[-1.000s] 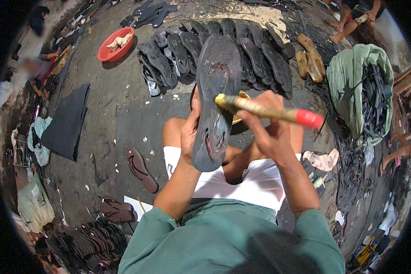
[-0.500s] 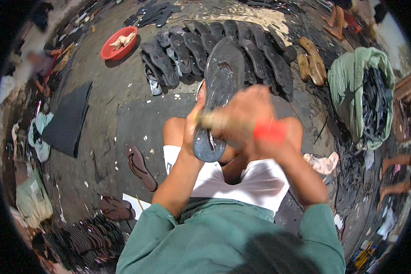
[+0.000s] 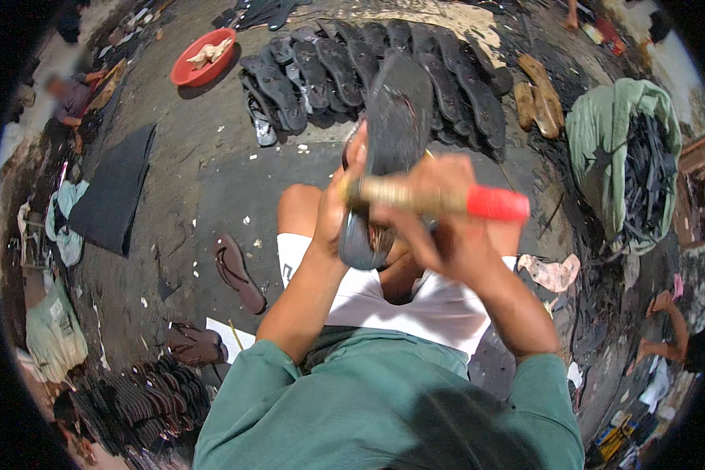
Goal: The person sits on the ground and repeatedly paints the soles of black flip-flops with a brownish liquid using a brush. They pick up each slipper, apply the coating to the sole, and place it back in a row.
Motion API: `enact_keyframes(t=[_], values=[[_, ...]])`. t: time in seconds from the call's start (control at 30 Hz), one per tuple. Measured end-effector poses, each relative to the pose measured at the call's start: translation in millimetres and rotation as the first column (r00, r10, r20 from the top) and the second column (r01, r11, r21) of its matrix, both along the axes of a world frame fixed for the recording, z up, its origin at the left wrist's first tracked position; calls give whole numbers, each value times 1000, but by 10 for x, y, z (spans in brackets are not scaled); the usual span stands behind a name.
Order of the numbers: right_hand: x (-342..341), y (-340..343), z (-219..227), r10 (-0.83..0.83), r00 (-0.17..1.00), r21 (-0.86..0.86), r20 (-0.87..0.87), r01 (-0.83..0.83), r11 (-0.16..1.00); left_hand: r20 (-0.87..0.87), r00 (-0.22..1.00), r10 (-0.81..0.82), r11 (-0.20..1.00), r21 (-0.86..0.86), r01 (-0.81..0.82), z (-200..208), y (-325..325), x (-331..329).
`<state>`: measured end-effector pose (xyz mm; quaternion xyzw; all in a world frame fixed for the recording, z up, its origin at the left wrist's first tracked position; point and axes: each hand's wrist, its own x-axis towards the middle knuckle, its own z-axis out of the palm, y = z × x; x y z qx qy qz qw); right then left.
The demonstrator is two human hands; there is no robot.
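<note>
Flip-flop sole (image 3: 399, 117) points away from torso (image 3: 368, 392); left hand (image 3: 338, 210) clamped on its left edge, right hand (image 3: 456, 227) at its right, gripping brush (image 3: 439, 199) crosswise over it (blurry).

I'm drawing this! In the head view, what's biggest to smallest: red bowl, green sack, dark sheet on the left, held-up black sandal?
Largest: green sack and black sandal, unsure which; the sandal is nearer the camera and partly covered.
Next: dark sheet.
Smallest: red bowl.

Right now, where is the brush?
The brush is near the middle of the head view, in the right hand, across the sandal, its tip by the left hand.
</note>
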<state>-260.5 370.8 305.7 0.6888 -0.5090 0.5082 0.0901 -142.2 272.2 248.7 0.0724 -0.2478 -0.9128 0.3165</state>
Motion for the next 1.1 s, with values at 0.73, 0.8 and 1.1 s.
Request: enact_keyframes(t=[0.73, 0.8, 1.1], values=[[433, 426, -562, 143, 990, 264, 0, -138, 954, -125, 978, 166, 970, 201, -139, -90, -247, 181], [388, 329, -447, 90, 996, 134, 15, -91, 987, -165, 980, 116, 976, 201, -81, -124, -348, 215], [416, 171, -476, 152, 988, 238, -15, -144, 960, 23, 981, 190, 976, 101, -192, -483, -635, 338]])
